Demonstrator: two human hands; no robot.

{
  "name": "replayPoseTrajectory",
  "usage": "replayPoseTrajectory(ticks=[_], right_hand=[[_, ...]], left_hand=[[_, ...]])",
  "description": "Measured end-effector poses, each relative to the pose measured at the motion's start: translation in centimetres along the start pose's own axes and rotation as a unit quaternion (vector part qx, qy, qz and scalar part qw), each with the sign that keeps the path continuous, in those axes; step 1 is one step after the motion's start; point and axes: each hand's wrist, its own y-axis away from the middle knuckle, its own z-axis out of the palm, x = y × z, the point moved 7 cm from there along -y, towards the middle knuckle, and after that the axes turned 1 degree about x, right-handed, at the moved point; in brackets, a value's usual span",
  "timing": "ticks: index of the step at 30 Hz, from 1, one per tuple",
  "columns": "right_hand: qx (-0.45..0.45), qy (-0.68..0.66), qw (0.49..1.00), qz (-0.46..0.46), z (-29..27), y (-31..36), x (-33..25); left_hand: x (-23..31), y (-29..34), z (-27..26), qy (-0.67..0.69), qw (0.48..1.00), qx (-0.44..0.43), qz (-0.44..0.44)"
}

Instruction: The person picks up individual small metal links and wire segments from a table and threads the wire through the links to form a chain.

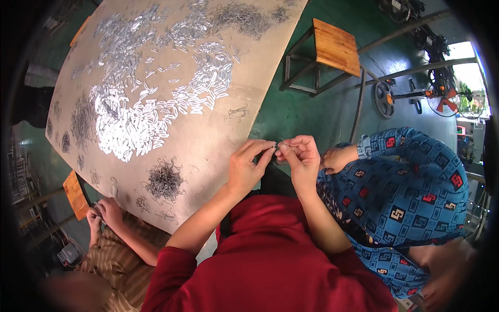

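In front of my chest, just off the table's near right edge, my two hands meet at the fingertips. My left hand (248,162) is closed in a pinch of thumb and forefinger. Facing it, my right hand (301,160) pinches too, its other fingers curled. Between them shows a thin, curved wire piece (281,140); its full shape is too small to make out. The nearest heap on the table is a tangle of dark thin wire pieces (165,179). Farther off spreads a broad scatter of shiny silver elongated pieces (130,130).
The big tan table (213,138) carries more dark wire heaps (241,20) at its far end. A person in a blue patterned top (400,192) is close on my right. Another in brown stripes (122,255) works at left. A wooden-topped stool (335,47) stands beyond the table's right edge.
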Motion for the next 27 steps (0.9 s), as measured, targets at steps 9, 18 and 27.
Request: replayPoseTrajectory(ticks=[9,18,27], right_hand=[[-0.094,0.054,0.992,0.057,-0.8,-7.3,-1.7],[-0.192,-0.02,0.977,0.092,-4.8,-15.4,-3.3],[-0.176,0.0,0.984,0.034,-8.4,-21.2,-6.8]], left_hand=[[-1.0,-4.6,3.0,-0.017,0.999,0.011,0.027],[-0.3,-10.8,8.8,-0.103,0.986,-0.023,0.131],[0.6,-17.6,14.4,-0.098,0.978,-0.034,0.181]])
